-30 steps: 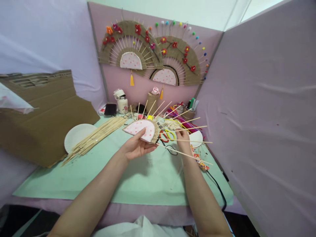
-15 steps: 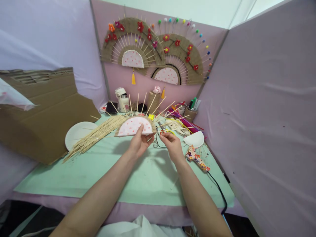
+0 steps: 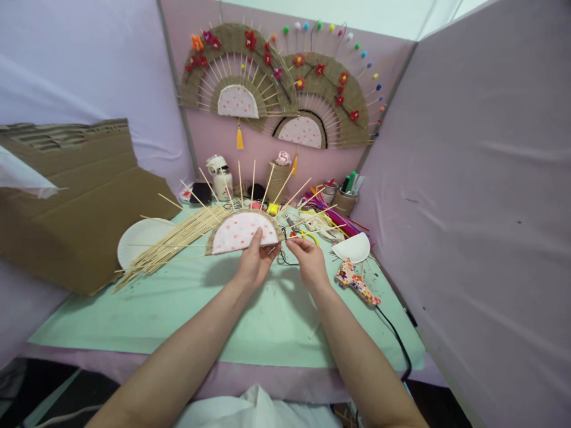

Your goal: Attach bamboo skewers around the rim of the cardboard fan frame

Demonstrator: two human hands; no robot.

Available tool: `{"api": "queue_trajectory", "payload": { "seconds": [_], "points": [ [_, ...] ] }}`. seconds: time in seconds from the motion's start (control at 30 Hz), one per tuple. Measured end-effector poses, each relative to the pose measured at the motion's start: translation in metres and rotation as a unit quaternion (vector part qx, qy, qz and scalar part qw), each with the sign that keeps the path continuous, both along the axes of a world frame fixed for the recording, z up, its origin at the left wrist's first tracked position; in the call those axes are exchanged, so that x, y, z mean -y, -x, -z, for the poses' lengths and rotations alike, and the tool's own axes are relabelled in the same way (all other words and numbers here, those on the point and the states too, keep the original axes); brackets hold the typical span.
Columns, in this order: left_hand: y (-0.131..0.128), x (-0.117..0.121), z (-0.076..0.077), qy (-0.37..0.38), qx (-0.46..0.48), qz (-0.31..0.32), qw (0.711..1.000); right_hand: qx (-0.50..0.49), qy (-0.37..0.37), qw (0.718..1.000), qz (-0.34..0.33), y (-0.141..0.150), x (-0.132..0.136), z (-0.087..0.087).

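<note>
A half-round fan piece [image 3: 243, 232] is held above the table, its white face dotted pink and its curved rim brown. Thin wooden sticks [image 3: 269, 184] spread out from that rim. My left hand [image 3: 256, 261] grips the piece at its straight lower edge, thumb on the dotted face and fingers behind. At the right corner, my right hand [image 3: 308, 260] pinches with thumb and forefinger by the lowest right-hand stick [image 3: 319, 232]. The fingertips hide the exact spot of contact. Behind the fan, a pile of loose sticks [image 3: 178, 241] lies across a white paper plate [image 3: 134, 233].
A flower-patterned glue gun [image 3: 357, 282] with a black cord lies on the right, near a cut half plate [image 3: 352, 247]. Pipe cleaners [image 3: 332, 211], scissors [image 3: 307, 236] and pen holders [image 3: 345, 201] stand behind. Cardboard [image 3: 84, 202] leans left; two decorated fans [image 3: 321, 89] hang on the back wall.
The fan piece has turned a little, its left end dipping, so more sticks show on the left side. My right hand has moved slightly left, closer to the fan's corner.
</note>
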State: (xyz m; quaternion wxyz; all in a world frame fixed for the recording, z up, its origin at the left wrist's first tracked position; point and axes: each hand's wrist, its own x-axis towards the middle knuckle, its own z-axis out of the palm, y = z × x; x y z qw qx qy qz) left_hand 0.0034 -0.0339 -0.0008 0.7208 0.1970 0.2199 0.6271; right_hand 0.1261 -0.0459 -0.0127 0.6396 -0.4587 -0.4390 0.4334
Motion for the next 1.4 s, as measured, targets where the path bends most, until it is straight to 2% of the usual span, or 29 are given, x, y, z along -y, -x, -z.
{"api": "queue_trajectory", "payload": {
  "seconds": [0.27,0.43,0.8,0.9,1.1,1.3,1.4],
  "points": [
    [-0.002,0.003,0.0,0.005,-0.005,-0.012,1.0,-0.01,0.022,1.0,0.004,0.001,-0.004,0.003],
    [-0.004,0.006,-0.001,-0.007,-0.017,-0.021,1.0,-0.025,0.06,0.998,0.004,0.001,-0.004,0.004],
    [-0.006,0.006,0.006,-0.034,-0.054,-0.036,0.997,-0.039,0.094,0.995,-0.001,-0.001,-0.008,0.011],
    [-0.005,0.006,0.006,-0.041,-0.052,-0.042,0.997,-0.036,0.089,0.995,-0.011,-0.001,-0.006,0.009],
    [0.0,0.001,0.004,-0.027,-0.02,-0.034,0.999,-0.04,0.084,0.993,-0.074,-0.002,-0.002,0.008],
    [0.0,0.001,0.006,-0.014,-0.02,-0.031,0.999,-0.101,0.037,0.994,-0.03,-0.001,-0.004,0.007],
    [-0.001,0.002,0.007,-0.012,-0.024,-0.03,0.999,-0.14,0.025,0.989,-0.031,0.0,-0.004,0.006]
  ]
}}
